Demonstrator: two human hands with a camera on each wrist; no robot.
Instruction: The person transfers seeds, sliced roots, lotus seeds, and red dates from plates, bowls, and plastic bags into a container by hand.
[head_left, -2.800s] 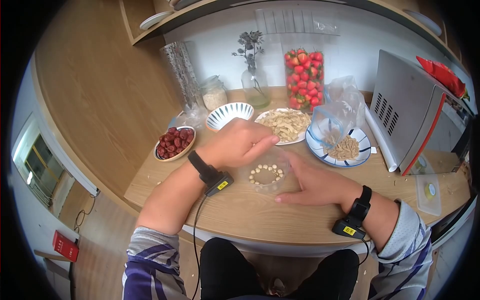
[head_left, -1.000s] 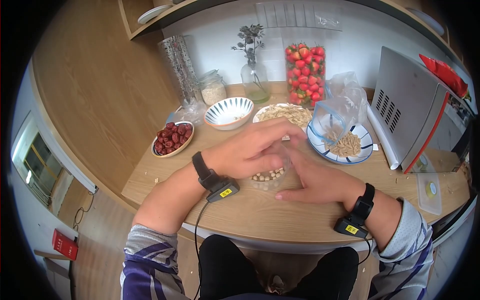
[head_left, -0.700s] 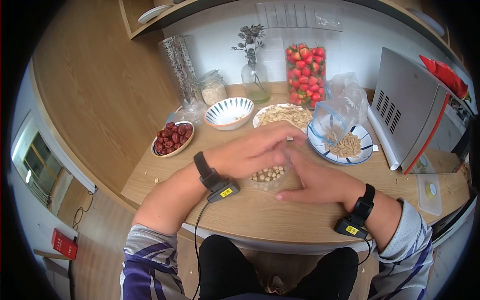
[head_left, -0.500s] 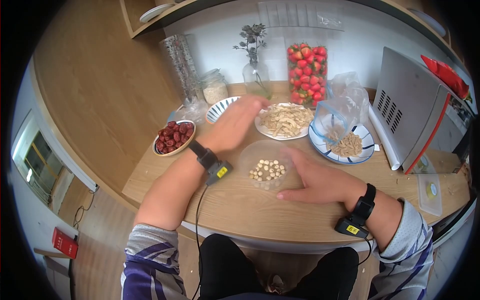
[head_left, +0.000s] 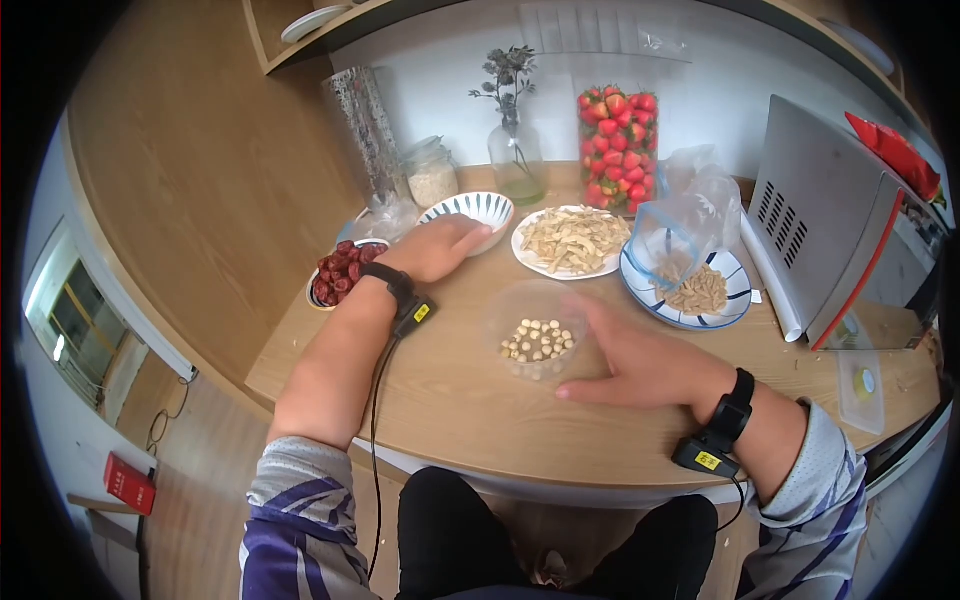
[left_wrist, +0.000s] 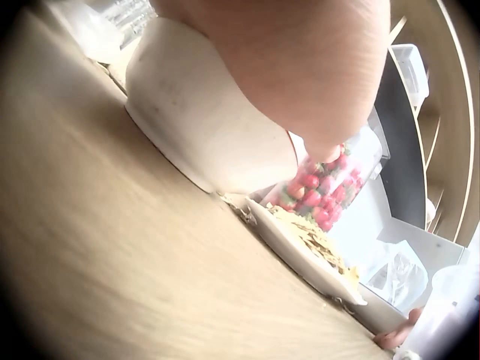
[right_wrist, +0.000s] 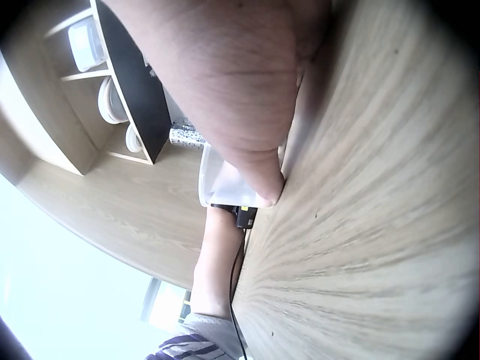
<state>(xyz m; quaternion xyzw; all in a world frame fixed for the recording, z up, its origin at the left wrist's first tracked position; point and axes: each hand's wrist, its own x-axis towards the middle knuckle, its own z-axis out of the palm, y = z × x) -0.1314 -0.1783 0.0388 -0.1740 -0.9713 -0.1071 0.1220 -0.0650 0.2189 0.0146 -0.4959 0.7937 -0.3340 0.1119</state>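
Observation:
My left hand (head_left: pixel 440 252) reaches over the near rim of the white bowl with blue stripes (head_left: pixel 478 208). Its thumb shows; the other fingers are hidden, and I cannot tell whether they grip anything. In the left wrist view the hand covers the top of the bowl (left_wrist: pixel 202 120). My right hand (head_left: pixel 650 362) rests on the table against the right side of a clear plastic tub (head_left: pixel 512 300), with the thumb straight in front and the fingers along the wall. Several cream round seeds (head_left: pixel 540 340), like lotus seeds, lie inside on the bottom.
Red dates (head_left: pixel 345 268) fill a bowl beside the left wrist. Behind the tub stand a plate of pale dried slices (head_left: pixel 575 242) and a blue-striped plate (head_left: pixel 640 300) with brown pieces under a plastic bag. Strawberries (head_left: pixel 618 150), a vase and a microwave (head_left: pixel 820 220) line the back and right.
The left hand has moved from above the tub to the striped bowl at the left. More seeds lie in the tub than in the oldest frame. The right hand has stayed beside it.

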